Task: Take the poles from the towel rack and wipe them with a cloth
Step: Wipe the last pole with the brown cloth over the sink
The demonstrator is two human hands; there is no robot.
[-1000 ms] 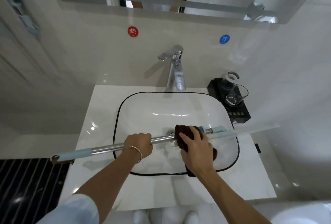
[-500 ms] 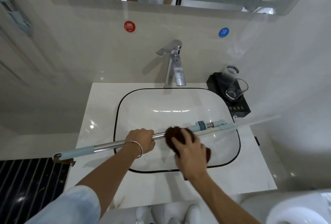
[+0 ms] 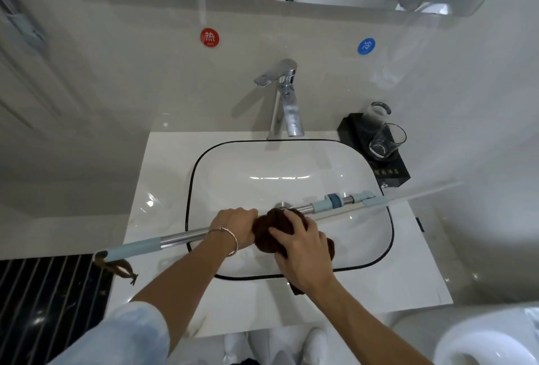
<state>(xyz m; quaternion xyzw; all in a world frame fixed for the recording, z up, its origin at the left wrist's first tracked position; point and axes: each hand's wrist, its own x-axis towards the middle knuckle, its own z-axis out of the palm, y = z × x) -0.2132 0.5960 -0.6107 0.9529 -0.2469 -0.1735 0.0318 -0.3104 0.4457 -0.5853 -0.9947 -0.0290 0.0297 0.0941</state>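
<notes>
— Where do we have the pole (image 3: 180, 240)?
— Across the sink (image 3: 191, 183), its blue end past the sink's left rim. Our left hand (image 3: 234, 226) is wrapped round it over the bowl.
— And the cloth (image 3: 262, 229)?
— Bunched on the pole over the sink's front half, our right hand (image 3: 300, 243) clasping it.

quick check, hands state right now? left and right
left hand: closed, gripping the metal pole.
right hand: closed, holding the brown cloth bunched round the pole.
</notes>
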